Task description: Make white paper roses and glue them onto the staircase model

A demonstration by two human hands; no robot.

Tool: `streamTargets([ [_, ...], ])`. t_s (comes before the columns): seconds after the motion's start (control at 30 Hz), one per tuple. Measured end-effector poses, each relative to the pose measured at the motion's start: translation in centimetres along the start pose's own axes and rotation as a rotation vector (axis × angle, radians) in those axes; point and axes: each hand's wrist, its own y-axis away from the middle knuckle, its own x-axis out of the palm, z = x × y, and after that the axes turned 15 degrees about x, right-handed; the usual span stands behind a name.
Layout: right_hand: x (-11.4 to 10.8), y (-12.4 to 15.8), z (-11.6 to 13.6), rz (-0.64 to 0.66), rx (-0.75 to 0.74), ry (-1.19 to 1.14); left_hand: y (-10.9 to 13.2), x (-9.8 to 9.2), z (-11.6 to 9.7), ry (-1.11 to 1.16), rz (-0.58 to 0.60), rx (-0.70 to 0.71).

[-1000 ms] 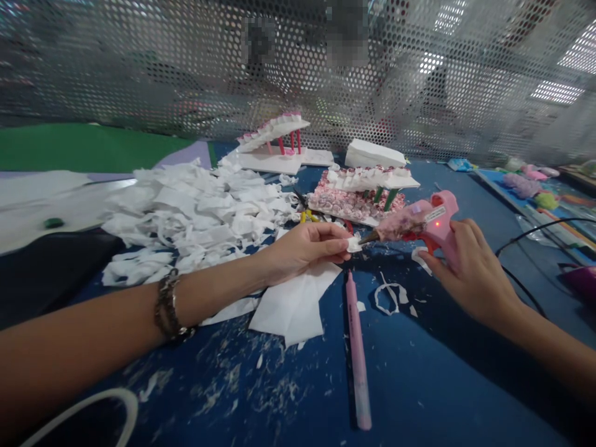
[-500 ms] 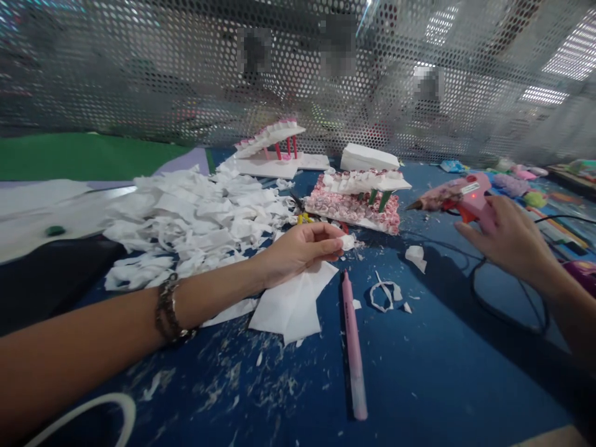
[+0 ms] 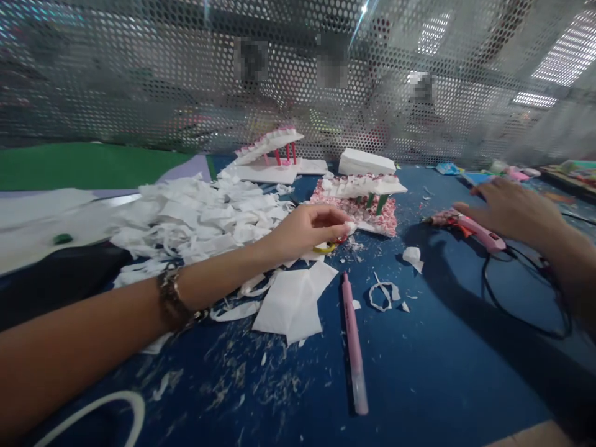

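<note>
My left hand [image 3: 311, 226] pinches a small white paper piece [image 3: 351, 227] between thumb and fingertips, close to the front edge of a small model [image 3: 361, 195] covered in pink-and-white paper curls. The model has green posts under a sloping white roof. Yellow-and-red handles, seemingly of scissors [image 3: 325, 248], show partly beneath that hand. My right hand [image 3: 516, 208] is raised with its fingers spread, holding nothing. Just below and left of it, a pink glue gun [image 3: 479, 233] lies on its side on the blue table, its cable trailing right.
A heap of white paper strips [image 3: 200, 217] lies left, folded white paper [image 3: 293, 301] in front of it. A pink marker [image 3: 354, 344] lies mid-table. Behind stand a second model [image 3: 272, 152] with red posts and a white block [image 3: 366, 162]. A perforated metal screen [image 3: 298, 81] rises beyond.
My right hand has let go of the glue gun, which now lies on the table. My left hand has moved slightly forward with the paper piece, nearer the pink model.
</note>
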Motion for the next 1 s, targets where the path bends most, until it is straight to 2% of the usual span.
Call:
streamTargets([
  [0.03, -0.8, -0.6, 1.6, 0.011, -0.079, 0.042, -0.6, -0.1, -0.1, -0.119, 0.032, 0.086],
  [0.13, -2.5, -2.5, 6.7, 0.03, -0.298, -0.122, -2.6, -0.2, -0.1, -0.446, 0.066, 0.383],
  [0.2, -2.6, -3.8, 9.3, 0.059, -0.34, -0.185, -4.0, 0.1, 0.3, -0.569, 0.081, 0.468],
  [0.3, -1.5, -5.6, 11.5, 0.133, -0.388, -0.214, -5.5, 0.7, 1.2, -0.63, 0.134, 0.541],
  [0.5, 0.7, -6.9, 12.2, 0.235, -0.403, -0.209, -6.7, 1.4, 2.7, -0.875, 0.283, 0.602],
  [0.7, 1.4, -6.5, 12.3, 0.264, -0.409, -0.234, -6.9, 1.6, 2.9, -0.981, 0.275, 0.545],
  [0.8, 1.7, -6.5, 12.5, 0.275, -0.41, -0.239, -6.9, 1.9, 2.9, -0.985, 0.293, 0.551],
  [1.0, 1.6, -6.1, 12.9, 0.29, -0.42, -0.24, -6.9, 2.3, 3.2, -1.022, 0.253, 0.592],
])
